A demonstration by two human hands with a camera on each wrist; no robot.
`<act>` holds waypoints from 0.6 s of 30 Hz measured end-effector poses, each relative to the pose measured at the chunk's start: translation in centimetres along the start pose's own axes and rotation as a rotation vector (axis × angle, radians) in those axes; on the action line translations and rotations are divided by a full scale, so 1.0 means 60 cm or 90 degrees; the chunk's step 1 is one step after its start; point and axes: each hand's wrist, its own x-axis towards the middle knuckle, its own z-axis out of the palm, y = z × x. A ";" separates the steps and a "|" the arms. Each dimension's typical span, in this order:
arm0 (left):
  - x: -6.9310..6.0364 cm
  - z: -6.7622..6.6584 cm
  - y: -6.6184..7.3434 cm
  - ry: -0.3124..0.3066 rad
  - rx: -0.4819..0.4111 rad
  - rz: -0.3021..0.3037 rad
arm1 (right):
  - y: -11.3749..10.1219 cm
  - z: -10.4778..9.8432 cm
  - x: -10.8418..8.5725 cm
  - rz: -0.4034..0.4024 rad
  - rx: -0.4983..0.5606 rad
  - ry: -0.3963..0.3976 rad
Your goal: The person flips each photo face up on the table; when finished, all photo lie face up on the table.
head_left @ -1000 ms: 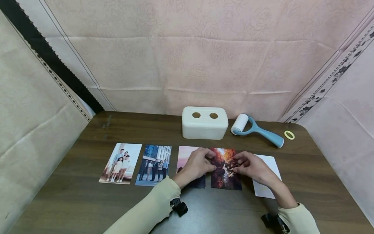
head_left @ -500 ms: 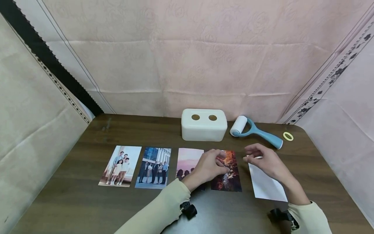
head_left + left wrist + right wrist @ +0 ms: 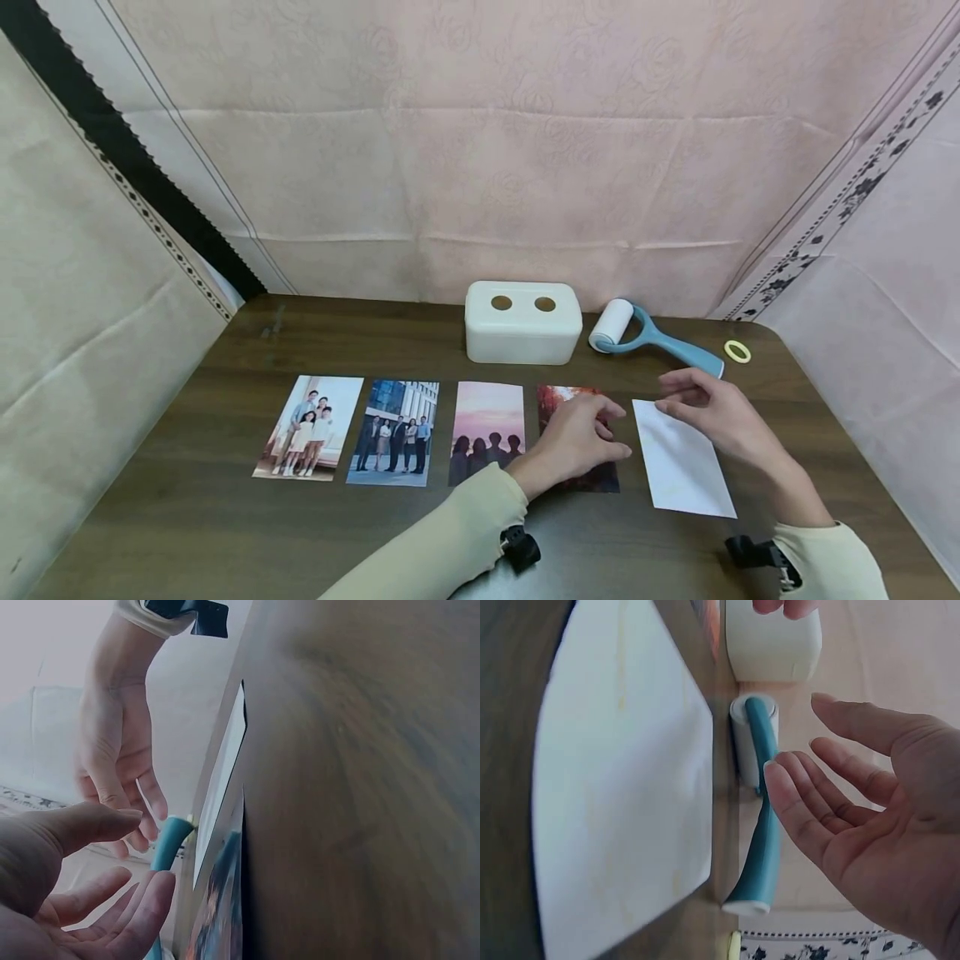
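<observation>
Above an autumn-red photo (image 3: 555, 402) hovers my left hand (image 3: 572, 442), covering much of that print; its fingers are loosely bent around nothing. Over the top right of a white sheet (image 3: 686, 467) I see my right hand (image 3: 716, 417), fingers relaxed and holding nothing. In the right wrist view there is a gap between that hand (image 3: 877, 802) and the white sheet (image 3: 630, 787), which lies on the table. Left of these lie a pink silhouette photo (image 3: 487, 425), a photo of a group in suits (image 3: 393, 433) and a family photo (image 3: 309, 429), all in one row.
Behind the row stands a white box (image 3: 523, 329) with two round holes on top. Beside it lies a lint roller (image 3: 660, 337) with a blue handle, then a small yellow ring (image 3: 737, 351). Fabric (image 3: 450, 167) hangs behind the brown table (image 3: 225, 533).
Both hands have shifted right. The right hand has left the autumn photo's edge and now hovers over the white sheet. The left hand has uncovered the pink photo and covers the autumn one.
</observation>
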 end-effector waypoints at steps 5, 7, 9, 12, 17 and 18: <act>0.008 0.017 0.008 -0.005 0.032 -0.004 | 0.020 -0.010 -0.009 0.019 0.001 0.008; 0.010 0.022 0.010 -0.007 0.039 -0.011 | 0.028 -0.013 -0.012 0.024 0.000 0.011; 0.011 0.027 0.011 -0.011 0.041 -0.019 | 0.037 -0.016 -0.016 0.029 -0.005 0.014; 0.013 0.036 0.012 -0.016 0.056 -0.017 | 0.051 -0.020 -0.021 0.035 -0.006 0.016; 0.016 0.051 0.014 -0.026 0.105 0.011 | 0.069 -0.026 -0.029 0.052 -0.014 0.014; 0.017 0.054 0.015 -0.029 0.112 0.015 | 0.073 -0.026 -0.030 0.055 -0.015 0.014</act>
